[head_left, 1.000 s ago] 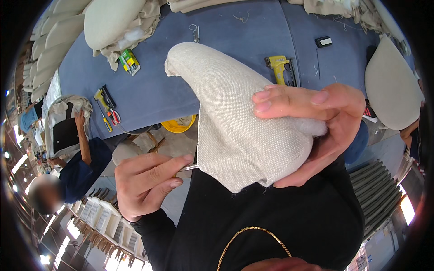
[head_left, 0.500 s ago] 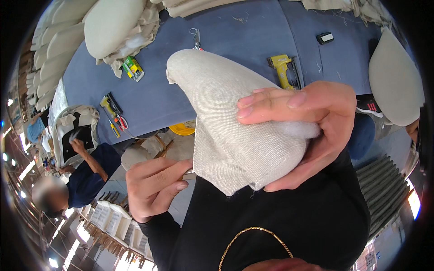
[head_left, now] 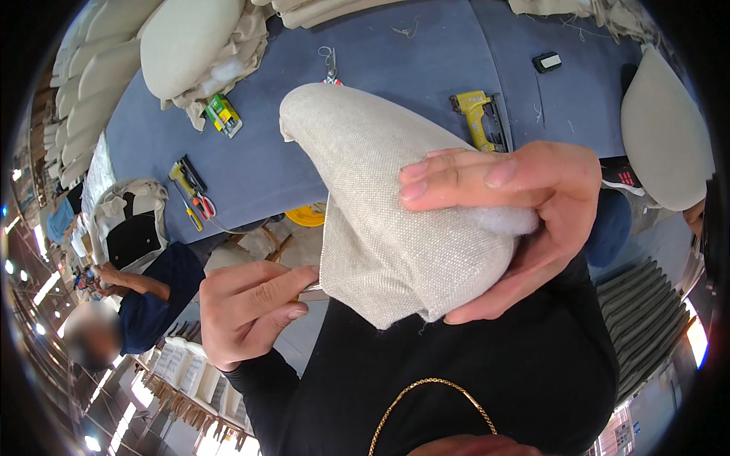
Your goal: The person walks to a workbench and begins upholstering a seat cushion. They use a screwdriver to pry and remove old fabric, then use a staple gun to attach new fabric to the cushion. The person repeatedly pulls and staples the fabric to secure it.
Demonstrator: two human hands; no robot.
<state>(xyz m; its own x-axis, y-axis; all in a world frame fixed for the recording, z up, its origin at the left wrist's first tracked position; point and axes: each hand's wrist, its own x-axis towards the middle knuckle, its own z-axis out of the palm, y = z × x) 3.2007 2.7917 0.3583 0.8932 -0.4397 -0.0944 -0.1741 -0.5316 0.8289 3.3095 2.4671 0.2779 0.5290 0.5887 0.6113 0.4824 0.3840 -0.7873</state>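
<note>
A beige woven-fabric cushion piece [head_left: 380, 190] is held up in front of my chest, its rounded end toward the table. My right hand [head_left: 532, 213] grips its right side, fingers lying over the top and thumb side beneath. White fiber stuffing [head_left: 506, 220] bulges out between the fabric and that palm. At the left edge of the fabric, my left hand [head_left: 251, 308] pinches a thin metal tool [head_left: 313, 287]. The tool's far end is hidden inside or behind the cloth, so its kind cannot be made out.
On the blue-grey table [head_left: 426, 68] lie a yellow staple gun [head_left: 477, 118], scissors [head_left: 331, 68], a green-yellow box [head_left: 223, 115], a black device [head_left: 546, 62] and a second yellow staple gun [head_left: 186, 176]. Covered cushions [head_left: 190, 45] line the far left. A co-worker [head_left: 163, 289] works at left.
My left hand has shifted slightly left, drawing the fabric's left edge with it. My right hand stays about in place. The co-worker's hand has moved down off the black panel.
</note>
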